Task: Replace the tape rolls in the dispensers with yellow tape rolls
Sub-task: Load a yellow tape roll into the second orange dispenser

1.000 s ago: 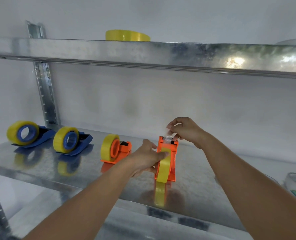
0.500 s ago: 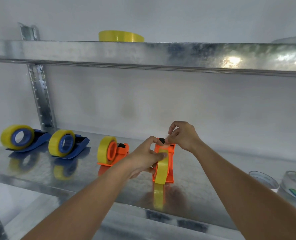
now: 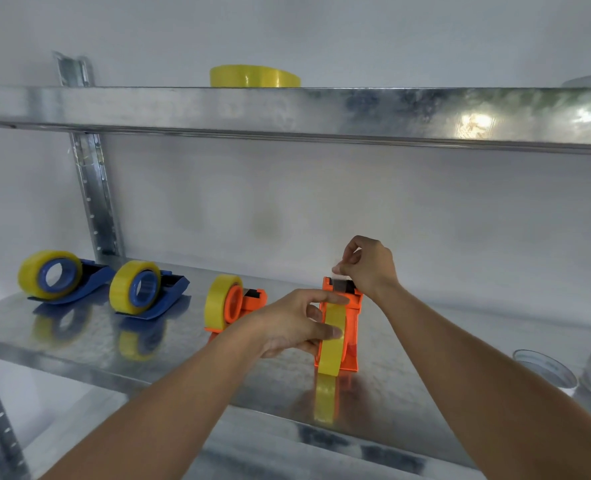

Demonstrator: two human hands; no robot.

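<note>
- Since half a second ago I see the right hand (image 3: 368, 268) has lifted off the cutter, pinching the tape end above it.
- Nearest, the left hand (image 3: 296, 325) grips the yellow roll (image 3: 332, 336) in the orange dispenser (image 3: 351, 327) on the shelf (image 3: 79, 344).
- Left along the shelf stand three loaded dispensers (image 3: 233, 303).
- Farthest, a spare roll (image 3: 254, 76) lies on the shelf above.
</note>
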